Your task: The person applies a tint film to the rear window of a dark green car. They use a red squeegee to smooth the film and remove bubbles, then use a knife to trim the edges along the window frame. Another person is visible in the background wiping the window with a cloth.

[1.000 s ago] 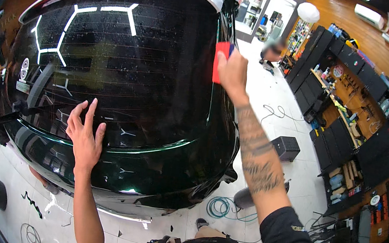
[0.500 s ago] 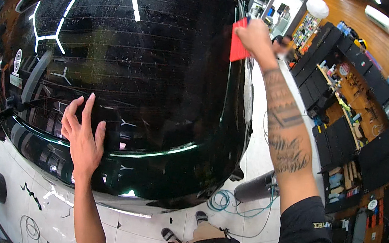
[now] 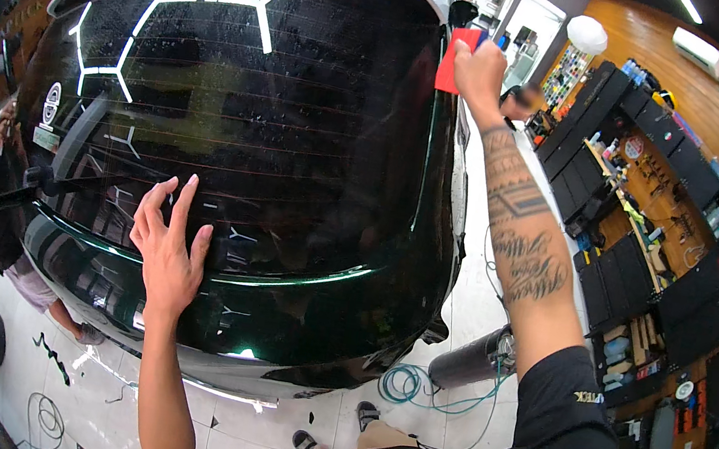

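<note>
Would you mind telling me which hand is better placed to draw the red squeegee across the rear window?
The right hand: it already holds the red squeegee at the upper right edge of the rear window. The left hand lies flat and empty on the lower glass.

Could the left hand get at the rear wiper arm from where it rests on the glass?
Probably yes: the left hand lies flat on the rear window, and the wiper arm sits just to its left with nothing between.

Bright ceiling-light glare on glass; edges bend, perhaps blurred.
</note>
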`<state>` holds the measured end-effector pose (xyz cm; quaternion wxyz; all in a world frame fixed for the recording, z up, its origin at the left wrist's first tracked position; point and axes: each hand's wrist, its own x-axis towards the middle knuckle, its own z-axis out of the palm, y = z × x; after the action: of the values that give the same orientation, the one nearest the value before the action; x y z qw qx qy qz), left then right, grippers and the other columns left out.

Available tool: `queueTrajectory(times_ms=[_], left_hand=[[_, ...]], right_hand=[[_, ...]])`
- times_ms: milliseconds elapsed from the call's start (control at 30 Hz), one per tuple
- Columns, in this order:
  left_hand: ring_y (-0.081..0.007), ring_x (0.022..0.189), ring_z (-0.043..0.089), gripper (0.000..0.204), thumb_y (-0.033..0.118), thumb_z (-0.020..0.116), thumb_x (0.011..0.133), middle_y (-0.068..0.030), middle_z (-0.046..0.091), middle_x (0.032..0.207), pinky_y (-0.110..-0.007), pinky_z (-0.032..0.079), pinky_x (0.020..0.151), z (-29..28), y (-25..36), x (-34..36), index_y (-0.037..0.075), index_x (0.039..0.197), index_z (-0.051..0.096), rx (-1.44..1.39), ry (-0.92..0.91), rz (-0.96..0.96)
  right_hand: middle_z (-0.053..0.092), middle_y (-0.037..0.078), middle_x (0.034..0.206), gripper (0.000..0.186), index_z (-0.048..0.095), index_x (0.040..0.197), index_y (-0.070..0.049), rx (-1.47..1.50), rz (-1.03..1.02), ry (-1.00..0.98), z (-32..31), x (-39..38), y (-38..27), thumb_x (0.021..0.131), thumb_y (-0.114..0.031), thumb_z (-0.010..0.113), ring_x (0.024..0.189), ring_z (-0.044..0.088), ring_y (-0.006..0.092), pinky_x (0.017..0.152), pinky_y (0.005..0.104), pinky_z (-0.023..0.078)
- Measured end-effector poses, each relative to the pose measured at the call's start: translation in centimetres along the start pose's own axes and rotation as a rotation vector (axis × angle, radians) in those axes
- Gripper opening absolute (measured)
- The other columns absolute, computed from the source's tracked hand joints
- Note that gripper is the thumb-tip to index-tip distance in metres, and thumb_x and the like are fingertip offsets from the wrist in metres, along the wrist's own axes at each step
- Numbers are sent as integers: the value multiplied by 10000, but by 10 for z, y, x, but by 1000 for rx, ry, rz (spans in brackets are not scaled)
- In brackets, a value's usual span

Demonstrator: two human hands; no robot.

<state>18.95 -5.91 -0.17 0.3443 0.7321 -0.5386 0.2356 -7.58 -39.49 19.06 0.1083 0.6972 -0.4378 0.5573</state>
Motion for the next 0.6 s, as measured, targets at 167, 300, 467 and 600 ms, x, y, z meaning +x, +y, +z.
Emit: queueTrajectory(times_ms=[167,300,467,600], left_hand=[[-344,1411,349,671,164,699,882,-118,400,1487,-496,257,1154,-8,3,-3,206,1510,467,23,-28,-36],[-344,1412,347,675,155,695,875,-119,399,1490,-498,248,1160,-2,4,-1,203,1508,468,28,-8,-30],[-342,1402,360,623,216,693,912,-113,403,1489,-496,284,1139,-6,-9,0,210,1498,483,8,9,-18],[-348,1391,367,621,229,699,911,-117,416,1473,-495,285,1138,-1,-3,3,208,1495,488,-39,14,7]], right_hand=[[698,318,935,313,727,883,86,-192,-110,-192,14,34,3,793,-196,623,959,697,446,900,476,556],[698,309,899,390,738,888,42,-169,-118,-550,15,69,23,795,-334,696,963,693,445,869,486,558],[686,325,887,283,676,843,67,256,62,90,16,-11,-3,838,-216,694,893,679,491,800,522,536],[684,319,870,275,664,840,68,179,24,71,11,0,4,845,-205,693,867,674,496,780,541,523]])
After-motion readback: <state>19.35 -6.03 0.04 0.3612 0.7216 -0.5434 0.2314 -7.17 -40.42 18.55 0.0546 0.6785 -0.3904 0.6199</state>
